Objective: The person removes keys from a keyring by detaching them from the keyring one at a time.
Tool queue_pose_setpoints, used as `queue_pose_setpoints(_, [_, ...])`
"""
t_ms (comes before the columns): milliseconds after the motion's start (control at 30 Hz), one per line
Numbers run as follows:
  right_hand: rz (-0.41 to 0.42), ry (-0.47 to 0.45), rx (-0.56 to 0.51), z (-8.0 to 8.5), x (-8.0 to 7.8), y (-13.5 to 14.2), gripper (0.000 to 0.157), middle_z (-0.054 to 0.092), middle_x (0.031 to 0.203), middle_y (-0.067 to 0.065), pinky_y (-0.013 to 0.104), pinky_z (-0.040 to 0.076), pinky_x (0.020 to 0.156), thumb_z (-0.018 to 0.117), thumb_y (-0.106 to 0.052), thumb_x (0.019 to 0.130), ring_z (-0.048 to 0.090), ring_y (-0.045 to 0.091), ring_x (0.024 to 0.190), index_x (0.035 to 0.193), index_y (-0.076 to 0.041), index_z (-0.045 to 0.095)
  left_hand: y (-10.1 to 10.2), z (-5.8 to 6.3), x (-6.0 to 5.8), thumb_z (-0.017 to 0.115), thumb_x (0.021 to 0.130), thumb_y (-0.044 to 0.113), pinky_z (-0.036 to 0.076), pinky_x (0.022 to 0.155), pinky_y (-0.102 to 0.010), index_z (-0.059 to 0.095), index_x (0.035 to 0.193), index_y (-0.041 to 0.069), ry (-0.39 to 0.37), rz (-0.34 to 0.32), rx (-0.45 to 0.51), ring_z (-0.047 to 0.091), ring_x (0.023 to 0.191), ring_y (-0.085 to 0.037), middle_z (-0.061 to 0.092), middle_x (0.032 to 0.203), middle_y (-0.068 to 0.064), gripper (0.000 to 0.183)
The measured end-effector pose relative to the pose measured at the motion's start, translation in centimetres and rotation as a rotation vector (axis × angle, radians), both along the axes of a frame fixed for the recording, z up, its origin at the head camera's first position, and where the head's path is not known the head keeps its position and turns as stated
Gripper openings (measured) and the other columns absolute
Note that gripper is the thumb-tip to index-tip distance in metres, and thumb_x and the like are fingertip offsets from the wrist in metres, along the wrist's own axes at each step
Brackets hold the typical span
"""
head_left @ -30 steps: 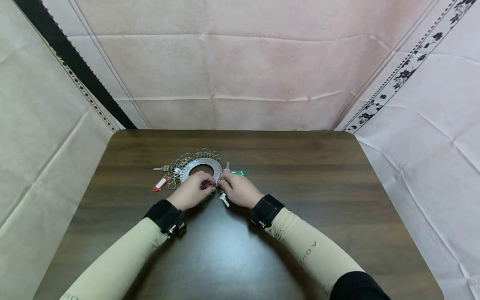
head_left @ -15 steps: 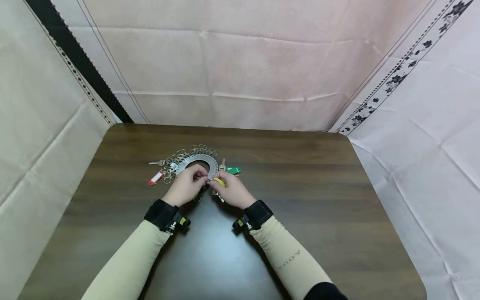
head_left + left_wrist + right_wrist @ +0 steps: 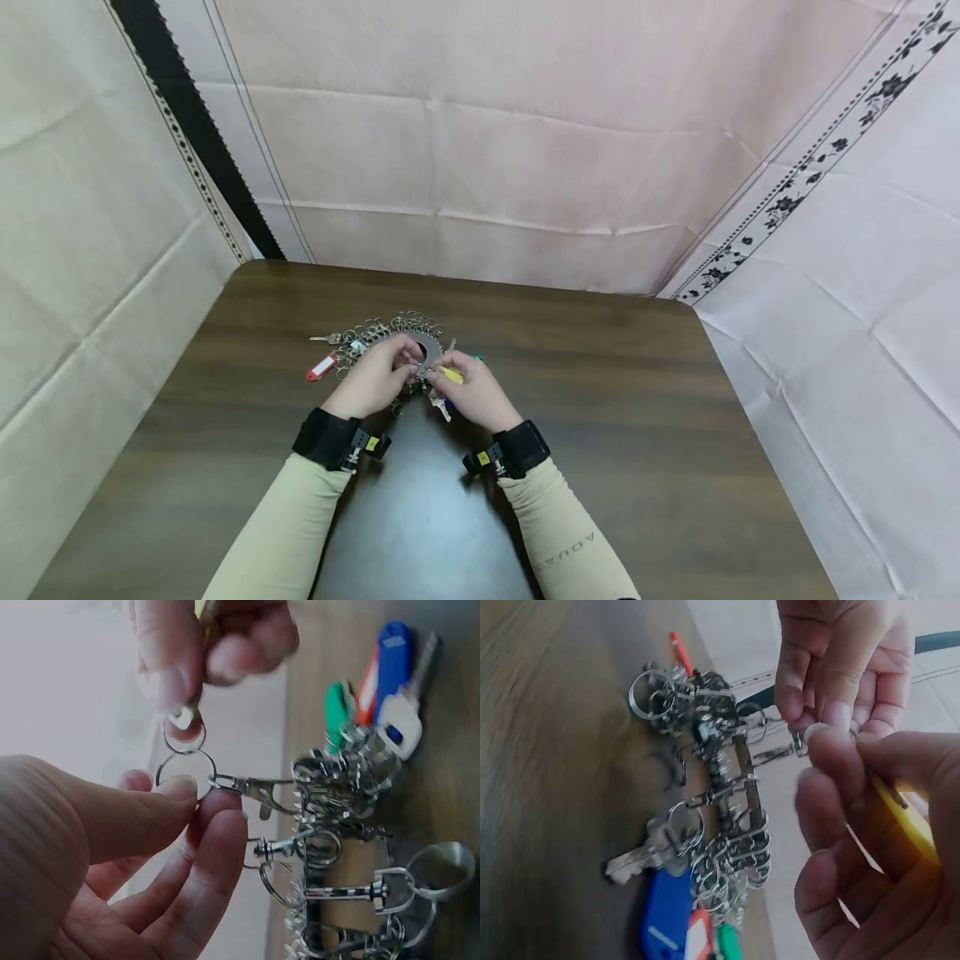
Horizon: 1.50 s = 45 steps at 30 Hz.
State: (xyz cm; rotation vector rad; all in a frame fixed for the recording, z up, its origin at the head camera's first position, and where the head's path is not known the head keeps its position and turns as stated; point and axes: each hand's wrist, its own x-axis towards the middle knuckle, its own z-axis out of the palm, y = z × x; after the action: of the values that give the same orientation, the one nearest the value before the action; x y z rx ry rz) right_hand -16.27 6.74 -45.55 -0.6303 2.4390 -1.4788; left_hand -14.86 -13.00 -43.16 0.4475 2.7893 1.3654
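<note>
Pinching a split ring (image 3: 160, 766) beside the round metal key holder (image 3: 427, 342), the left hand (image 3: 377, 375) faces the right hand (image 3: 476, 392), which grips a yellow key tag (image 3: 451, 374) just right of the round metal key holder.

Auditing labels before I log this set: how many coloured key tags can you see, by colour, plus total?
Red tags: 2
Blue tag: 1
Green tag: 1
Yellow tag: 1
Total visible: 5; any hidden ones not counted.
</note>
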Motion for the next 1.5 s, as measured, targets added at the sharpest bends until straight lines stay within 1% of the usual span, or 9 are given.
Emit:
queue_pose_setpoints(233, [-0.018, 0.025, -0.045, 0.6, 0.4, 0.5, 0.009, 0.069, 0.089, 0.0, 0.032, 0.055, 0.071, 0.063, -0.029, 0.091, 0.063, 0.009, 0.076, 0.094, -0.021, 0.06, 0.4, 0.7, 0.4, 0.058, 0.091, 0.001, 0.052, 0.07, -0.038, 0.059, 0.106, 0.005, 0.002, -0.03, 0.042, 0.058, 0.079, -0.016, 0.063, 0.091, -0.008, 0.016])
queue_pose_setpoints(400, [-0.014, 0.048, -0.054, 2.3, 1.3, 0.4, 0.01, 0.063, 0.087, 0.002, 0.025, 0.047, 0.063, 0.064, -0.024, 0.091, 0.055, 0.009, 0.069, 0.092, -0.014, 0.061, 0.3, 0.9, 0.6, 0.058, 0.088, 0.001, 0.05, 0.068, -0.036, 0.062, 0.103, 0.006, 0.004, -0.067, 0.035, 0.055, 0.077, -0.017, 0.064, 0.091, -0.008, 0.016])
queue_pose_setpoints(500, [-0.007, 0.065, -0.062, 2.4, 1.0, 0.3, 0.012, 0.062, 0.087, 0.004, 0.025, 0.045, 0.061, 0.064, -0.023, 0.091, 0.052, 0.01, 0.068, 0.092, -0.011, 0.062, 0.3, 1.1, 0.5, 0.058, 0.086, 0.002, 0.05, 0.069, -0.035, 0.064, 0.101, 0.008, -0.003, -0.072, 0.017, 0.055, 0.077, -0.015, 0.064, 0.092, -0.006, 0.016])
queue_pose_setpoints(700, [0.005, 0.073, -0.041, 0.4, 0.0, 0.5, 0.015, 0.059, 0.089, 0.002, 0.025, 0.044, 0.06, 0.063, -0.029, 0.091, 0.052, 0.011, 0.067, 0.093, -0.014, 0.061, 0.5, 0.7, 0.5, 0.06, 0.084, 0.004, 0.053, 0.071, -0.037, 0.069, 0.096, 0.006, -0.027, -0.07, -0.039, 0.057, 0.078, -0.015, 0.064, 0.094, -0.008, 0.015])
queue_pose_setpoints(833, [-0.015, 0.054, -0.023, 0.0, -0.2, 0.6, 0.013, 0.062, 0.089, 0.001, 0.028, 0.046, 0.064, 0.063, -0.029, 0.092, 0.053, 0.01, 0.07, 0.093, -0.016, 0.062, 0.6, 0.2, 0.2, 0.063, 0.083, 0.004, 0.053, 0.072, -0.038, 0.071, 0.089, 0.004, 0.003, -0.049, -0.065, 0.056, 0.079, -0.016, 0.062, 0.092, -0.009, 0.01])
queue_pose_setpoints(1000, [-0.023, 0.038, 0.015, -0.3, -0.5, 0.5, 0.013, 0.065, 0.09, -0.001, 0.028, 0.048, 0.068, 0.063, -0.029, 0.091, 0.054, 0.008, 0.073, 0.093, -0.017, 0.063, 0.2, -1.1, -0.2, 0.062, 0.086, 0.003, 0.052, 0.07, -0.035, 0.069, 0.089, 0.006, 0.055, -0.077, -0.087, 0.055, 0.076, -0.013, 0.064, 0.088, -0.006, 0.008])
queue_pose_setpoints(1167, [-0.011, 0.058, 0.0, -1.2, -0.4, 0.1, 0.008, 0.066, 0.09, -0.001, 0.031, 0.048, 0.071, 0.065, -0.025, 0.091, 0.055, 0.01, 0.077, 0.093, -0.017, 0.064, -0.5, -2.2, 0.0, 0.061, 0.089, 0.005, 0.049, 0.066, -0.034, 0.067, 0.089, 0.012, 0.011, -0.085, -0.062, 0.054, 0.071, -0.013, 0.064, 0.083, -0.002, 0.009])
queue_pose_setpoints(1367, [0.013, 0.021, -0.012, -1.7, -0.5, -0.2, 0.01, 0.067, 0.091, 0.006, 0.036, 0.049, 0.073, 0.063, -0.018, 0.092, 0.058, 0.017, 0.08, 0.096, -0.009, 0.064, -1.2, -2.1, 0.2, 0.061, 0.091, 0.007, 0.052, 0.07, -0.035, 0.067, 0.095, 0.01, -0.061, -0.117, -0.101, 0.057, 0.075, -0.011, 0.067, 0.089, -0.005, 0.008])
queue_pose_setpoints(1500, [0.019, 0.052, -0.011, -0.4, -1.2, -0.3, 0.016, 0.068, 0.089, 0.01, 0.032, 0.049, 0.066, 0.06, -0.018, 0.094, 0.06, 0.018, 0.076, 0.106, -0.009, 0.065, -1.4, -1.0, -0.4, 0.061, 0.091, 0.009, 0.053, 0.071, -0.036, 0.067, 0.097, 0.01, -0.05, -0.126, -0.122, 0.058, 0.077, -0.012, 0.066, 0.09, -0.004, 0.008])
